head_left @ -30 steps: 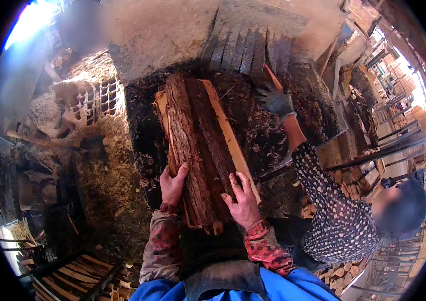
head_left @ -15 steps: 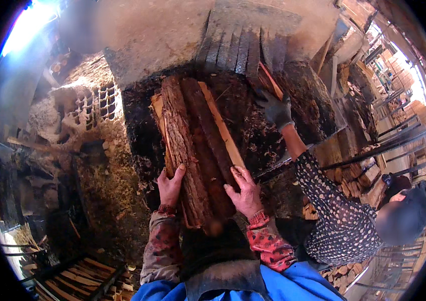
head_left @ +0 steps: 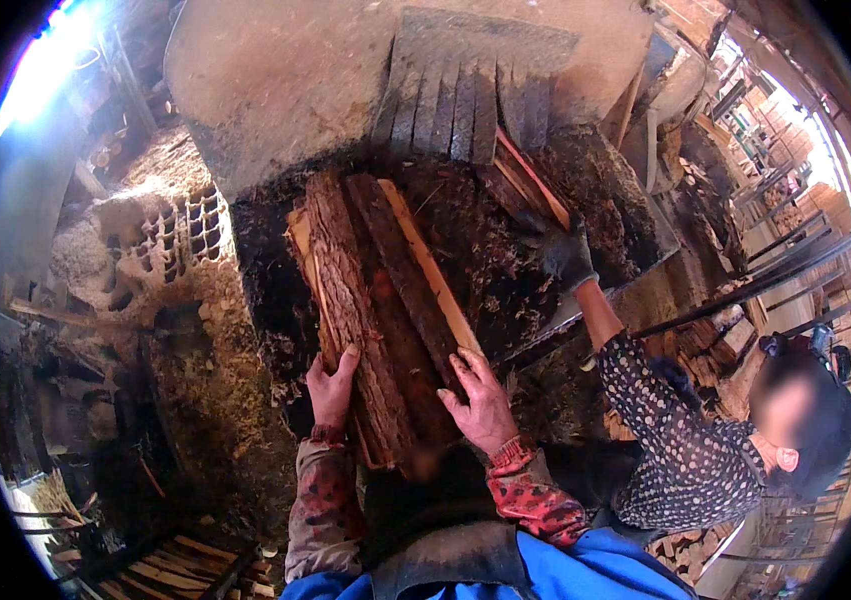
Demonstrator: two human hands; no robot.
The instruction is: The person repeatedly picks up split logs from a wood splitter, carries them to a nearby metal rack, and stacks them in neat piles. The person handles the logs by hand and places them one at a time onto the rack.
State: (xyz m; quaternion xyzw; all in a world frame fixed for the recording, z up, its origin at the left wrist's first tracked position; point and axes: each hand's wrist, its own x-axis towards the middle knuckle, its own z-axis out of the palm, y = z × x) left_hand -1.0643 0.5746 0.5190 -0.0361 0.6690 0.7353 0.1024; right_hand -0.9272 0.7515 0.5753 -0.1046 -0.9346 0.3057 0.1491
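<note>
Several long wood slabs with rough bark (head_left: 345, 280) lie side by side on the dark worktop, pointing away from me. My left hand (head_left: 331, 388) grips the left edge of this bundle near its close end, thumb over the bark. On the opposite side my right hand (head_left: 485, 408) is closed round a dark-barked slab (head_left: 407, 270) with a pale sawn edge, fingers over its right side. The two hands press the slabs together. The close ends rest near my dark apron (head_left: 423, 500).
At right, a co-worker's gloved hand (head_left: 567, 252) holds reddish sawn pieces (head_left: 530, 180) beside hanging dark flaps (head_left: 460, 105). Bark scraps litter the worktop (head_left: 475, 270). A holed, sawdust-covered block (head_left: 170, 235) stands left; a rack of wood strips (head_left: 170, 568) sits lower left.
The co-worker's gloved hand has come a little nearer and to the right, with more of the reddish pieces showing. My hands keep their hold on the slabs; the view has shifted slightly.
</note>
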